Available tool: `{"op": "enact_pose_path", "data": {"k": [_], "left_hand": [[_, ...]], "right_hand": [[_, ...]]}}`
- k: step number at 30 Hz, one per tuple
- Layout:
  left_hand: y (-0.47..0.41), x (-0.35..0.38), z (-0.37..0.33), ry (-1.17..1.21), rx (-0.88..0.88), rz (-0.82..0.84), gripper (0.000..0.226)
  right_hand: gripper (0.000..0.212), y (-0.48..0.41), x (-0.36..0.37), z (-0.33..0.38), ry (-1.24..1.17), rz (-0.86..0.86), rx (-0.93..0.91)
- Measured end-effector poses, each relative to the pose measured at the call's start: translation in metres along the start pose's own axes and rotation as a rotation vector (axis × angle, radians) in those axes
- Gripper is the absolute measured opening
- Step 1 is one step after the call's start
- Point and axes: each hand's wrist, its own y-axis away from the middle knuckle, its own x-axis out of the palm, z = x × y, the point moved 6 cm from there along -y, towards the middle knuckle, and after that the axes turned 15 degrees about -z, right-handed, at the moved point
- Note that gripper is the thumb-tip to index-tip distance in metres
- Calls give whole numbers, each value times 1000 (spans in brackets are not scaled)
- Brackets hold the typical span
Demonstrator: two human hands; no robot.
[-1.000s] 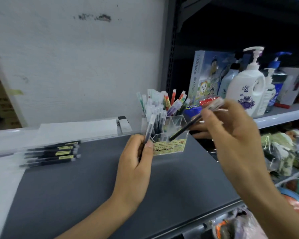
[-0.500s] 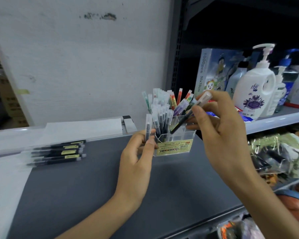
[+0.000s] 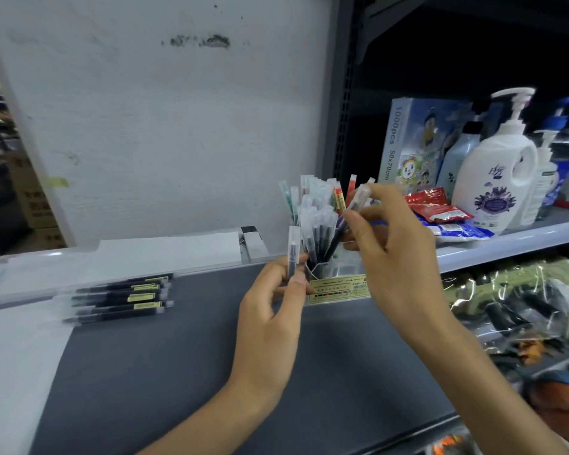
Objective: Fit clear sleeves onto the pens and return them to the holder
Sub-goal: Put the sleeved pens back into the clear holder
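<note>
Head view, frame centre: the sleeved pen (image 3: 345, 221) slants, tip down-left into the holder (image 3: 339, 285), top up-right, pinched by the right hand (image 3: 396, 254). Just left of the holder, the left hand (image 3: 270, 320) pinches a 2nd pen (image 3: 293, 247) upright.

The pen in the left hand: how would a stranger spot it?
Find the clear holder crammed with pens on the grey counter. Just left of it, the left hand pinches one dark sleeved pen upright, alone outside the bunch.
</note>
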Motion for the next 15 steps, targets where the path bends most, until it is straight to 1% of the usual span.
{"op": "enact_pose_path", "data": {"k": [3,9,13,15], "left_hand": [[0,0,1,0,-8,-1,26],[-1,0,0,-2,-11,-7,28],[-1,-1,1,9,-30,-20,27],[-1,-1,1,9,-35,-20,29]], "right_hand": [[17,3,9,-6,51,-14,18],[9,8,20,-16,117,-34,61],[17,9,18,-25,114,-74,142],[18,10,16,-27,136,-86,138]]}}
